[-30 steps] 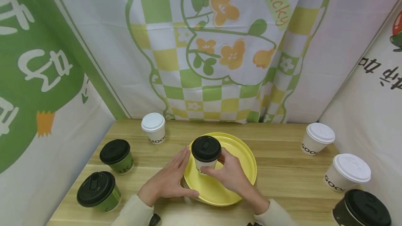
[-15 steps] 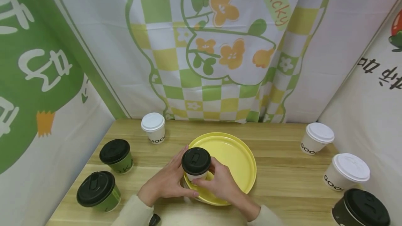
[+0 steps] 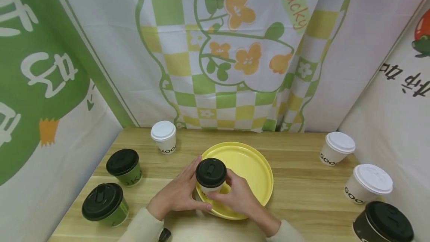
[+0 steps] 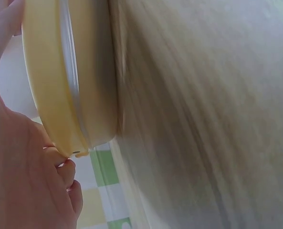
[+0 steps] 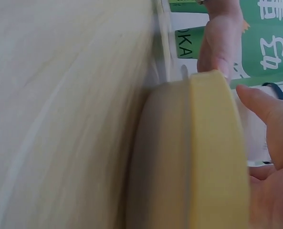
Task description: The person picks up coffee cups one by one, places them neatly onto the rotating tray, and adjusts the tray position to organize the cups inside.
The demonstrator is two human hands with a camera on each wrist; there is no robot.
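Note:
A white paper cup with a black lid [image 3: 211, 173] stands over the near left part of a round yellow plate [image 3: 250, 158] on the wooden table. My right hand [image 3: 224, 191] grips the cup's body from the right, thumb in front and fingers behind. My left hand [image 3: 186, 188] lies with straight fingers against the plate's left rim, its thumb along the front edge. The left wrist view shows the plate's rim [image 4: 69, 81] close up beside my left palm [image 4: 26, 181]. In the right wrist view the plate's rim [image 5: 217, 152] fills the frame, and the cup is hidden.
Two green cups with black lids [image 3: 124, 166] [image 3: 105, 204] stand at the left. White-lidded cups sit at the back left [image 3: 163, 136] and right [image 3: 337, 148] [image 3: 368, 183]. A dark cup [image 3: 383, 223] is at the near right corner. Printed cloth walls close three sides.
Over the second my right hand brought the black-lidded cup from the plate's middle toward its near left edge. In the last half second it barely moved. My left hand stayed at the rim.

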